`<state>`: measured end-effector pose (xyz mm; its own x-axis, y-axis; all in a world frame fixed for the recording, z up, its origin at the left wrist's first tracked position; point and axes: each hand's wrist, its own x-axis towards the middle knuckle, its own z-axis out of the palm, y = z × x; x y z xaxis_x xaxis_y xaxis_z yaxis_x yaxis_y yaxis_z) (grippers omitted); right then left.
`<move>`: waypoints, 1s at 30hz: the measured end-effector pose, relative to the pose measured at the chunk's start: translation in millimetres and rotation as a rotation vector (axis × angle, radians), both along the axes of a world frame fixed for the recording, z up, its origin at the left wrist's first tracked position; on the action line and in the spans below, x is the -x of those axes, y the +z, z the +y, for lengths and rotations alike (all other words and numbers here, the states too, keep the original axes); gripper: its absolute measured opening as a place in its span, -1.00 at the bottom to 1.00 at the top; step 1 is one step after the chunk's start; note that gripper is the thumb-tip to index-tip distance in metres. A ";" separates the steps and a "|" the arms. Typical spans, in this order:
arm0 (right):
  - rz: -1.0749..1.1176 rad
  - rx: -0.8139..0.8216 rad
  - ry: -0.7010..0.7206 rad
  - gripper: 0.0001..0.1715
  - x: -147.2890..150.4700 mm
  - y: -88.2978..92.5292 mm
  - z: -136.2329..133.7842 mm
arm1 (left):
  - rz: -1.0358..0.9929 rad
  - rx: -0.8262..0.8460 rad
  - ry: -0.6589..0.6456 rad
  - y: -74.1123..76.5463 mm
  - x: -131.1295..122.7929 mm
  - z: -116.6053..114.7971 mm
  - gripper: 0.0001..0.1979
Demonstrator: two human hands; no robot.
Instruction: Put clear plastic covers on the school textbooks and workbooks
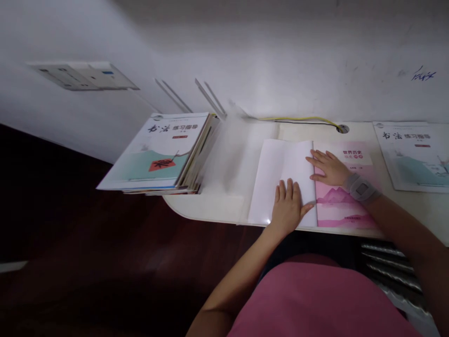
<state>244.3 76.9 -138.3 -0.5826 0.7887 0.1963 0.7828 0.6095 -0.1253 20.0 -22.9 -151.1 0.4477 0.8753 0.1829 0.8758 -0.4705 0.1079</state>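
Observation:
In front of me a pink-covered booklet [336, 201] lies on the white desk, with a blank white sheet [271, 173] spread to its left along its edge. My left hand [288, 206] rests flat on the white sheet, fingers stretched away from me and thumb out to the right. On the booklet's left edge lies my right hand [328, 167], its fingers spread and reaching onto the border of the sheet. A grey band [361, 188] circles my right wrist. Whether the sheet is joined to the booklet, I cannot tell.
A stack of booklets [157, 154] stands at the desk's left end. Another booklet [414, 157] lies to the right. Yellow and black cables [301, 120] run along the wall to a round hole [343, 128]. A socket plate [84, 76] is on the left wall. The desk's front edge [203, 219] curves at left.

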 end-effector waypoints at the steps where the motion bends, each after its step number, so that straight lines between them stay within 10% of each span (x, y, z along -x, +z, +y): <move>1: -0.003 -0.001 -0.003 -0.19 0.1 -0.2 -0.1 | -0.008 -0.001 -0.002 0.7 -1.8 -0.7 -0.18; 30: -0.119 -0.037 -0.021 -0.27 4.1 -0.5 -0.2 | 0.068 0.002 -0.028 5.2 -27.6 -15.5 -0.14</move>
<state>240.2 76.7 -138.9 -0.5871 0.7944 0.1554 0.8034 0.5954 -0.0084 47.7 -38.4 -145.9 0.4834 0.8626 0.1494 0.8676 -0.4948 0.0495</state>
